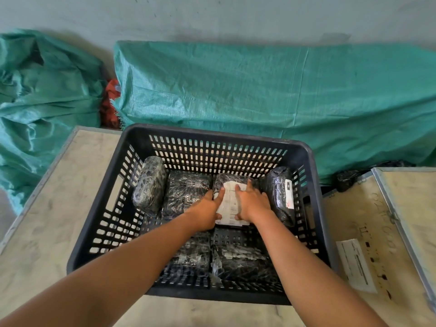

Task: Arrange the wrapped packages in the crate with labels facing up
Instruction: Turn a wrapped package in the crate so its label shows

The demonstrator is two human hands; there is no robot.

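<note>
Pale plywood surface (47, 223) with metal edging, green woven tarp (271, 90) draped at twelve o'clock, crumpled green sack (42, 95) at ten o'clock, red fabric (109, 105) between them, white paper slip (356, 265) at four o'clock, grey wall (212, 17) behind

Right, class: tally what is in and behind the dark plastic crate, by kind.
Black film-wrapped packages in the dark slotted plastic crate: 6
Green woven sacks behind: 2
Bare hands on the labelled package: 2
Total: 10

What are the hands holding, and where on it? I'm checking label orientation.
Both hands grip one wrapped package, label up: left hand on its left edge, right hand on its right edge.
</note>
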